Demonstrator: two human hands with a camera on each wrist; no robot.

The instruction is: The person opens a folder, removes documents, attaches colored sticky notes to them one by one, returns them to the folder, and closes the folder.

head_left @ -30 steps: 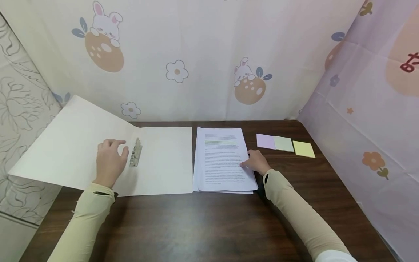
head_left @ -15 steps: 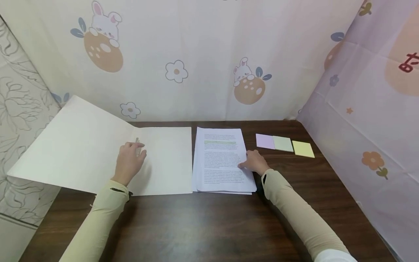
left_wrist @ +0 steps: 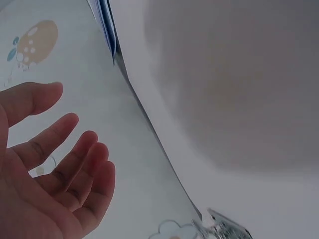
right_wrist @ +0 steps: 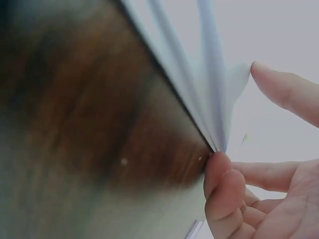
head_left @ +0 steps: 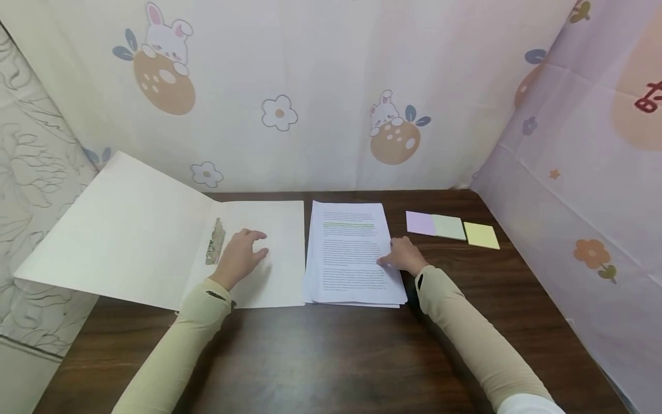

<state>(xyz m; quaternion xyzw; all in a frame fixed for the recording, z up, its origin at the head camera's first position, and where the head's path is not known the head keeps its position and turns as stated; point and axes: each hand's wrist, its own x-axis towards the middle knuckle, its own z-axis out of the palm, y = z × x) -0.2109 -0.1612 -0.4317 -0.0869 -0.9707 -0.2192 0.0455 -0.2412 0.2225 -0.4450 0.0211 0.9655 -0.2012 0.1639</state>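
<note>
My left hand (head_left: 239, 257) hovers over the right-hand board of an opened white lever-arch folder (head_left: 279, 276), fingers loosely bent and holding nothing. The folder's metal clip (head_left: 215, 241) lies near the spine, left of that hand; part of it also shows in the left wrist view. To the folder's right is a stack of printed paper (head_left: 349, 247), its top sheet marked with green highlighting. At the stack's right edge, my right hand (head_left: 405, 256) grips the sheets. In the right wrist view, the thumb (right_wrist: 279, 89) is on top and the curled fingers (right_wrist: 224, 191) meet the edge.
Purple (head_left: 420, 222), green (head_left: 448, 227) and yellow (head_left: 481, 235) sticky note pads lie at the back right of the dark wooden table (head_left: 310, 356). A patterned curtain (head_left: 326, 115) rises behind it. The folder's left cover (head_left: 119, 230) leans up at the left.
My left hand has moved right, from over the folder's left cover, past the metal clip, to over its right board. The right hand has stayed at the stack's edge.
</note>
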